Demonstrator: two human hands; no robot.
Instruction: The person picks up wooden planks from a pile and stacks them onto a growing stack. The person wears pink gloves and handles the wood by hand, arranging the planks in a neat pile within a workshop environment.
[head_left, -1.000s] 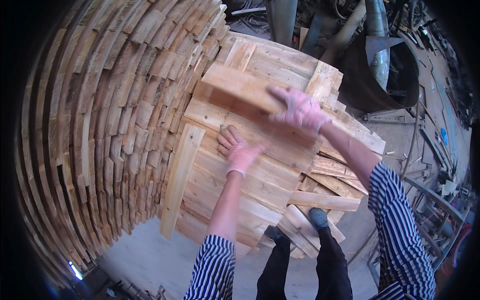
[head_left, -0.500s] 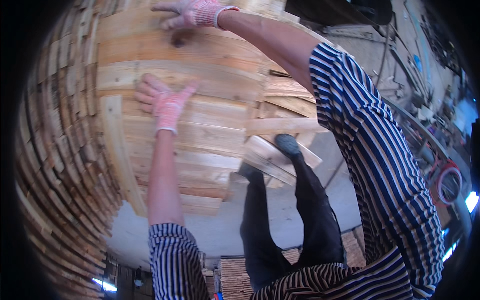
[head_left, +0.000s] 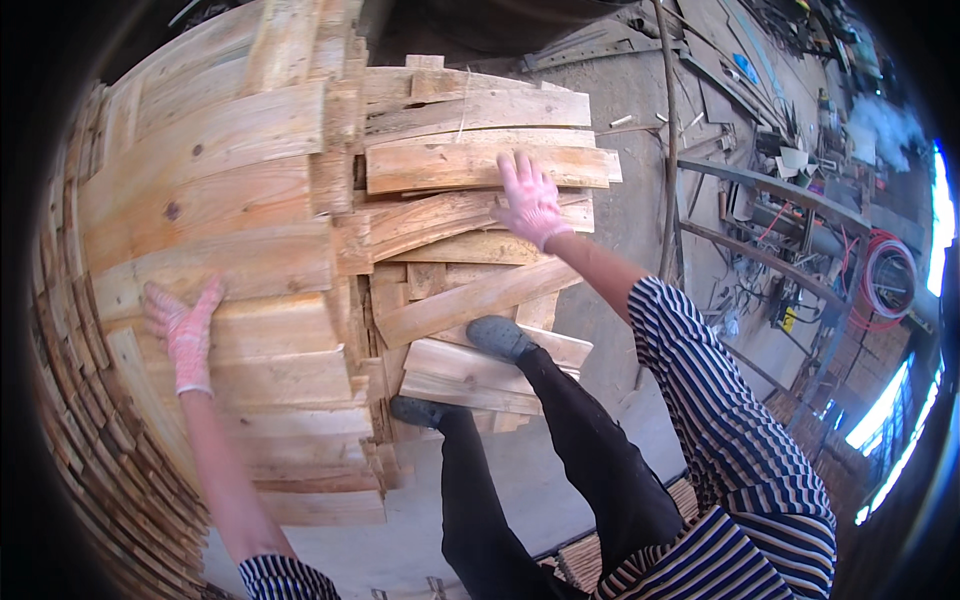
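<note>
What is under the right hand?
The right hand has its fingers over a plank, which shows on both sides of them. Its palm is over nearer boards; what lies directly beneath it is covered, so contact there cannot be told.

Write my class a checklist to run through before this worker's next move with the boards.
1. Left hand open over the left stack: ok.
2. Right hand open over a board in the right pile: ok.
3. Gloves on both hands: ok.
4. Right palm pressing down: cannot tell.
5. Right pile laid parallel: not ok; it includes a slanted board.
6. Shoes clear of wood: cannot tell; they overlap it in this view.
</note>
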